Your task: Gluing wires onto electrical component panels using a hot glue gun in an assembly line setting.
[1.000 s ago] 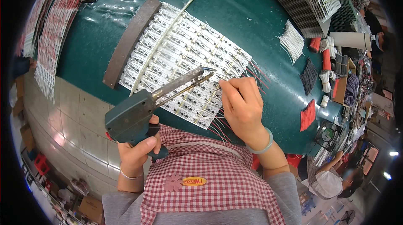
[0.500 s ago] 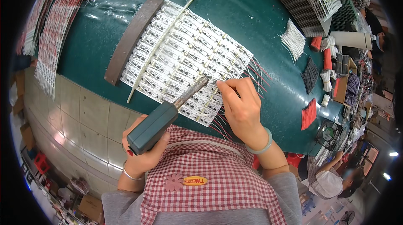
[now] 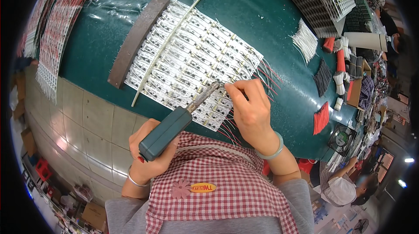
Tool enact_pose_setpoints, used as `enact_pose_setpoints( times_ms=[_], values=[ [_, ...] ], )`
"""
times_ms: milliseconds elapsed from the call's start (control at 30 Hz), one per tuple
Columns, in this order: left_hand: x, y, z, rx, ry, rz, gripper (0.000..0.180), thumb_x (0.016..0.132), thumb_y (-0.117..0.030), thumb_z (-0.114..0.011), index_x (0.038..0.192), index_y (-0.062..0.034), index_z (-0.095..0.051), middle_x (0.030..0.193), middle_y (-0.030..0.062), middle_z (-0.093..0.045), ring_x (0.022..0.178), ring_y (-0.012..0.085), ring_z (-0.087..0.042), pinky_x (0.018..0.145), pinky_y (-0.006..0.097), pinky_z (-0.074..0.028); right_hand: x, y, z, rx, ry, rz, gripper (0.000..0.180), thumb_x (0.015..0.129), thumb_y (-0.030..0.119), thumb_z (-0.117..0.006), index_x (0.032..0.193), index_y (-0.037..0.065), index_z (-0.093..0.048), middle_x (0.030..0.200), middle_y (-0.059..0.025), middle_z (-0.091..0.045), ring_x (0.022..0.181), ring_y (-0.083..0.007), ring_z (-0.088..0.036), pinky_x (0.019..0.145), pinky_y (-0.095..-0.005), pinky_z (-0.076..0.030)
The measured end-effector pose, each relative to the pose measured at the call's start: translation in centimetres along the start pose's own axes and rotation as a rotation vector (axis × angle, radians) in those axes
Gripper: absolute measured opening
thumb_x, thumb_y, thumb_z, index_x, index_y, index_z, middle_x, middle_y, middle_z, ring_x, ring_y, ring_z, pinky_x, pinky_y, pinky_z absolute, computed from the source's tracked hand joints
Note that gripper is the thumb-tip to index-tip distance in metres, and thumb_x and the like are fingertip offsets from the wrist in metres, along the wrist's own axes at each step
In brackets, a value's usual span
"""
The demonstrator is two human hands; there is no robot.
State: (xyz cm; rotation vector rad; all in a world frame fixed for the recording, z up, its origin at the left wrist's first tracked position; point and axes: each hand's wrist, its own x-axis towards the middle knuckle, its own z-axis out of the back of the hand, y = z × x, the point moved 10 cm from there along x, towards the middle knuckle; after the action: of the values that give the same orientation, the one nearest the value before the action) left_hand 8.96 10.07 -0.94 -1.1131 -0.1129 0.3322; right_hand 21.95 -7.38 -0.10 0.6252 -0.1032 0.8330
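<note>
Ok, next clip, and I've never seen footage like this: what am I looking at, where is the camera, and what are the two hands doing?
The picture comes from a wide fisheye camera worn on a person's head, looking down at their own hands; that is why straight edges bend near the rim. There is no machine here, only two bare hands. The left hand grips a teal-handled soldering tool, its metal tip reaching a mat of white circuit strips laid side by side on a green table. The right hand, with a pale green bangle at the wrist, pinches something thin right at that tip; it is too small to tell what. Red wires stick out of the strips' near ends. A dark flat bar lies along their far ends, a pale rod lies across them, and bundles of white, black and red wires lie to the right.
</note>
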Motion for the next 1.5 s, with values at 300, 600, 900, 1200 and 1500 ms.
enact_pose_setpoints(
  times_ms=[300,600,900,1200,1500],
  values=[
    [-1.8,2.2,0.4,-0.174,-0.082,0.111,0.024,0.074,0.005,-0.077,0.097,0.0072,-0.071,0.087,0.0146,-0.070,0.071,0.0219,-0.068,0.066,0.030,-0.054,0.0,0.1,0.1,-0.014,-0.003,0.000,0.033,0.072,-0.005,-0.067,0.105,-0.002,-0.070,0.096,-0.0103,-0.061,0.086,-0.0263,-0.059,0.070,-0.0348,-0.053],
    [-2.3,1.9,0.8,-0.159,-0.101,0.068,0.024,0.075,0.006,-0.076,0.099,0.0076,-0.072,0.089,0.0150,-0.070,0.073,0.0224,-0.069,0.066,0.030,-0.054,-0.4,1.2,0.8,0.010,-0.075,0.035,0.034,0.070,-0.008,-0.067,0.104,-0.002,-0.070,0.093,-0.0104,-0.062,0.082,-0.0269,-0.059,0.067,-0.0355,-0.051],
    [-1.9,0.4,1.1,-0.080,-0.085,-0.014,0.024,0.074,0.005,-0.077,0.097,0.0067,-0.071,0.088,0.0138,-0.069,0.071,0.0216,-0.067,0.065,0.030,-0.052,-0.9,1.2,-0.1,0.031,-0.045,0.020,0.034,0.069,-0.010,-0.069,0.102,-0.003,-0.070,0.091,-0.0100,-0.061,0.081,-0.0257,-0.058,0.064,-0.0350,-0.051],
    [-1.5,-0.5,0.8,0.020,-0.056,-0.071,0.021,0.073,0.004,-0.077,0.093,0.0048,-0.069,0.083,0.0116,-0.067,0.067,0.0208,-0.065,0.062,0.030,-0.050,-0.9,1.4,-0.3,0.005,-0.032,0.020,0.034,0.070,-0.009,-0.069,0.103,-0.003,-0.070,0.091,-0.0099,-0.060,0.081,-0.0257,-0.058,0.065,-0.0347,-0.051],
    [-1.8,0.2,1.1,-0.065,-0.083,-0.030,0.022,0.071,0.005,-0.077,0.092,0.0057,-0.070,0.080,0.0119,-0.065,0.062,0.0213,-0.063,0.058,0.030,-0.049,-0.9,1.5,-0.4,-0.006,-0.007,0.018,0.034,0.070,-0.008,-0.068,0.103,-0.004,-0.070,0.093,-0.0100,-0.060,0.084,-0.0259,-0.058,0.067,-0.0349,-0.051]
  ],
)
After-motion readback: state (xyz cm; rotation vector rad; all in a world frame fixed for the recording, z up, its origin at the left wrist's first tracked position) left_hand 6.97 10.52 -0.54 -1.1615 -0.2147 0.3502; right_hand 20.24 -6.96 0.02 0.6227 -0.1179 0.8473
